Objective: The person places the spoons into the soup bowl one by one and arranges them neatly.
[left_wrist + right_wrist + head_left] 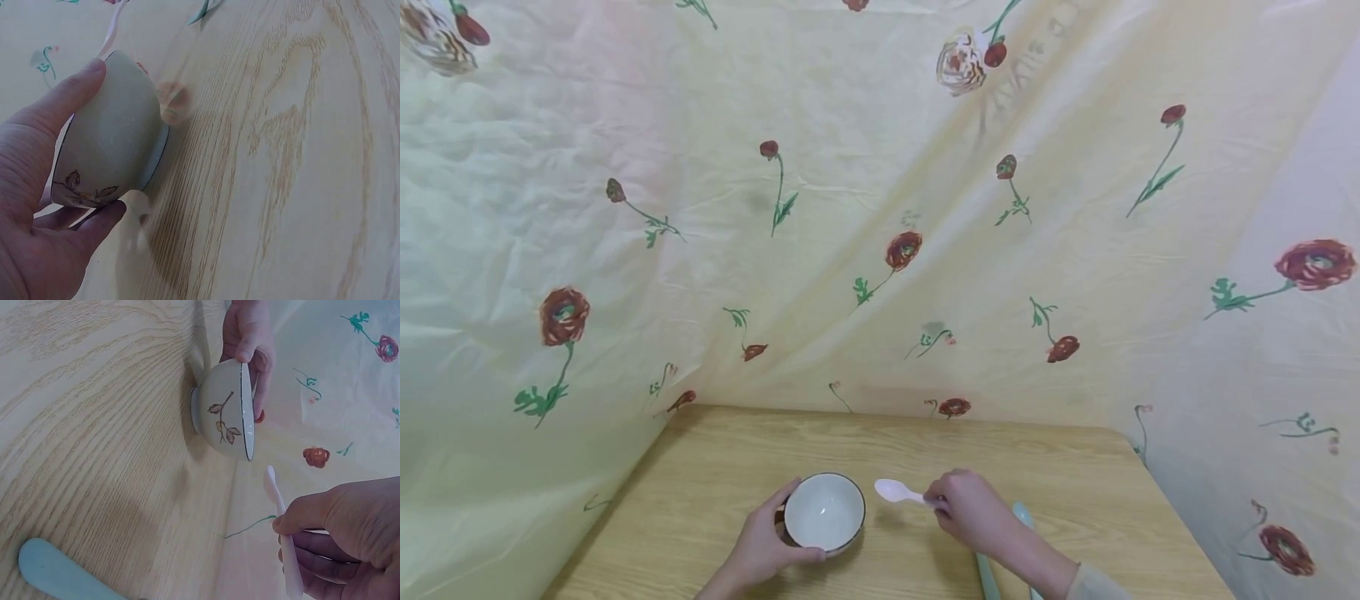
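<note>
A small bowl [824, 512] with a white inside, a dark rim and a painted leaf sprig on its pale outside is near the table's middle. My left hand [762, 537] grips it from the left, thumb at the near rim and fingers round the far side. The bowl's foot [195, 411] shows close over the wood in the right wrist view. To the right, my right hand [973, 510] pinches a pale pink spoon [895, 490] by its handle. The spoon's head points left at the bowl and stays apart from it, above the table.
Two blue-green utensils, one pale [1022, 512] and one darker [987, 577], lie partly hidden under my right forearm. The wooden table [737, 442] meets a flower-printed cloth [820, 275] hanging behind and at both sides.
</note>
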### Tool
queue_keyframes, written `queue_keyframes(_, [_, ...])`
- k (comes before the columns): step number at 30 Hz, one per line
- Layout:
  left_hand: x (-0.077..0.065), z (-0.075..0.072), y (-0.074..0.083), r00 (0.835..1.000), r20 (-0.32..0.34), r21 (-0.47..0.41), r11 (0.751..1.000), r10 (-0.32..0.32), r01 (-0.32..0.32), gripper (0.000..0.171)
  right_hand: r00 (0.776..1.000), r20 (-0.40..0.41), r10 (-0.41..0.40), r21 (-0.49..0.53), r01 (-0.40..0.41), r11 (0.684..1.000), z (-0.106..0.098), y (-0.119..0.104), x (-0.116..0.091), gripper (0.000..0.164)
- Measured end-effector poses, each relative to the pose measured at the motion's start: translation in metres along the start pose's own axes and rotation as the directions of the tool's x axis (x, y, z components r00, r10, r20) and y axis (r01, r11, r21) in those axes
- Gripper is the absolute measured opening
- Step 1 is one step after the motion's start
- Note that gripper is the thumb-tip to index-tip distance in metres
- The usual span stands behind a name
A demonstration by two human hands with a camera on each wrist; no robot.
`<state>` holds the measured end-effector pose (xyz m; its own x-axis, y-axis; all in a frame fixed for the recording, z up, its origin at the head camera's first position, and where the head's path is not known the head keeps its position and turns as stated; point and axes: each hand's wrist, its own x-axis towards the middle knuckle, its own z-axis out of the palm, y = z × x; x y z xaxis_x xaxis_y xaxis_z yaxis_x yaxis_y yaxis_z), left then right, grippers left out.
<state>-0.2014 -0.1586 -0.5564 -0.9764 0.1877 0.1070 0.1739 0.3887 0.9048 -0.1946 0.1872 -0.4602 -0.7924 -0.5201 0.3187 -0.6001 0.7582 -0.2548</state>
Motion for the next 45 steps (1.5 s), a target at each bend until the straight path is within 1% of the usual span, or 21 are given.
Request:
queue_keyframes(7, [-0.001,0.0,-0.002,1.0,-0.003,-0.004,1.0,0.002,-0.002,0.113,0.998,-0.02,-0.052,-0.024,0.052,0.998,-0.002,-0.006,0.006,0.022])
queue_keyframes(12, [-0.001,0.0,-0.002,1.0,-0.002,-0.008,1.0,0.002,-0.002,0.114,0.997,-0.002,-0.078,-0.029,0.078,0.997,-0.004,-0.01,0.011,0.021])
queue_keyframes(15, [0.001,0.0,-0.002,1.0,-0.004,-0.01,1.0,0.002,-0.002,0.115,0.996,0.002,-0.089,-0.024,0.089,0.996,-0.005,-0.011,0.013,0.021])
queue_keyframes(21, [0.005,-0.002,-0.001,1.0,-0.012,0.016,1.0,0.015,-0.014,0.115,0.993,-0.005,-0.116,-0.016,0.115,0.993,-0.004,-0.015,0.023,0.02])
queue_keyframes(26, [0.005,-0.002,-0.002,1.0,-0.005,0.016,1.0,0.021,-0.021,0.114,0.993,0.003,-0.115,-0.02,0.115,0.993,-0.002,-0.019,0.029,0.019])
queue_keyframes(31, [0.003,0.0,-0.002,1.0,0.006,0.02,1.0,0.018,-0.018,0.113,0.993,0.014,-0.115,-0.026,0.115,0.993,0.001,-0.021,0.03,0.018])
queue_keyframes(37, [0.005,0.001,0.001,1.0,0.001,0.024,0.999,0.022,-0.022,0.113,0.994,-0.008,-0.112,-0.03,0.111,0.993,0.0,-0.023,0.032,0.018])
queue_keyframes(45, [0.003,0.001,-0.002,1.0,-0.005,0.033,0.999,0.014,-0.014,0.114,0.994,0.011,-0.11,-0.019,0.11,0.994,0.0,-0.027,0.033,0.017])
